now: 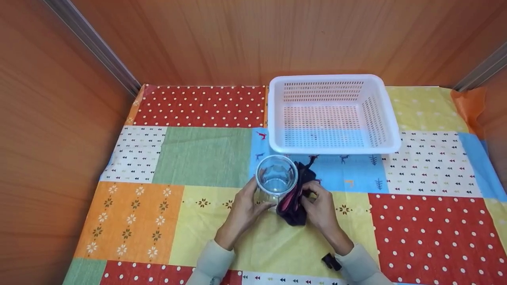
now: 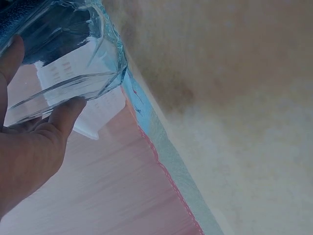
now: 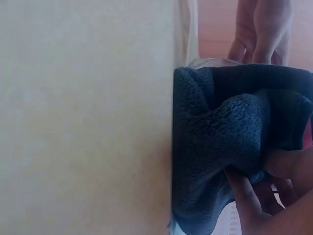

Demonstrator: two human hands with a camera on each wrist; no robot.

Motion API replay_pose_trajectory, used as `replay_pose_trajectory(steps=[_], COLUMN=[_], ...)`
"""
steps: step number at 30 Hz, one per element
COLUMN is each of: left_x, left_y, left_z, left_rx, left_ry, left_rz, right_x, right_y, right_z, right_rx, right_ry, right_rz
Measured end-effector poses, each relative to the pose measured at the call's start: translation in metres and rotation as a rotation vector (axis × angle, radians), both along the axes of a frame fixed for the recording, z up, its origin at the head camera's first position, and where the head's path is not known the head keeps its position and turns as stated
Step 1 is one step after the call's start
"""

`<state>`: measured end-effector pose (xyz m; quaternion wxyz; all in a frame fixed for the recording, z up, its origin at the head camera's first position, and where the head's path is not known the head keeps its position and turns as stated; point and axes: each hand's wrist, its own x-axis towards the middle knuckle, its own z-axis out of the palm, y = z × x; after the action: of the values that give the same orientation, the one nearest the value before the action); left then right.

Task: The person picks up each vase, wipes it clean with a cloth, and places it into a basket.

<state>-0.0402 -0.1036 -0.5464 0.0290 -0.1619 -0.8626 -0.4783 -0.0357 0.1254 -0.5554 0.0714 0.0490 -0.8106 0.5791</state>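
Observation:
A clear glass jar (image 1: 282,188) stands near the middle of the patchwork cloth, its round mouth facing up. My left hand (image 1: 244,206) grips its left side, thumb near the lower wall; in the left wrist view, that hand (image 2: 34,156) has its thumb and fingers around the glass (image 2: 100,81). Against the jar's right side lies a dark, fuzzy cloth (image 1: 292,215) with some pink showing in its folds. My right hand (image 1: 320,204) pinches this cloth. Close up, the right wrist view shows the bunched cloth (image 3: 220,132) between the right thumb and fingers (image 3: 244,196).
Behind the jar, slightly right, stands a white perforated plastic basket (image 1: 336,150). A patchwork tablecloth (image 1: 206,156) covers the table. Wood-grain panels (image 1: 237,43) enclose the back and both sides. A small black piece (image 1: 331,262) sits by the right cuff.

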Motion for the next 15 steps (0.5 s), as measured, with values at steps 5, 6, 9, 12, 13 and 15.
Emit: replay_pose_trajectory(steps=[5,6,9,12,13,15], left_x=[0.002,0.002,0.001,0.000,0.000,0.000], left_y=[0.000,0.000,0.000,0.000,0.000,0.000], left_z=[0.000,0.000,-0.001,-0.002,-0.002,-0.002], left_rx=[-0.009,-0.011,-0.019,-0.026,-0.025,-0.018], left_ry=[-0.018,-0.014,0.003,0.024,0.026,0.024], left_rz=[0.007,0.007,0.007,0.006,0.005,0.003], right_x=[0.001,0.002,0.002,0.002,0.002,0.002], right_y=[-0.004,-0.005,-0.008,-0.010,-0.010,-0.009], right_z=[0.014,0.018,0.028,0.031,0.030,0.029], right_rx=[-0.042,-0.058,-0.090,-0.094,-0.090,-0.079], right_ry=[-0.010,-0.002,0.016,0.019,0.019,0.025], right_rz=[0.006,0.012,0.022,0.015,0.013,0.009])
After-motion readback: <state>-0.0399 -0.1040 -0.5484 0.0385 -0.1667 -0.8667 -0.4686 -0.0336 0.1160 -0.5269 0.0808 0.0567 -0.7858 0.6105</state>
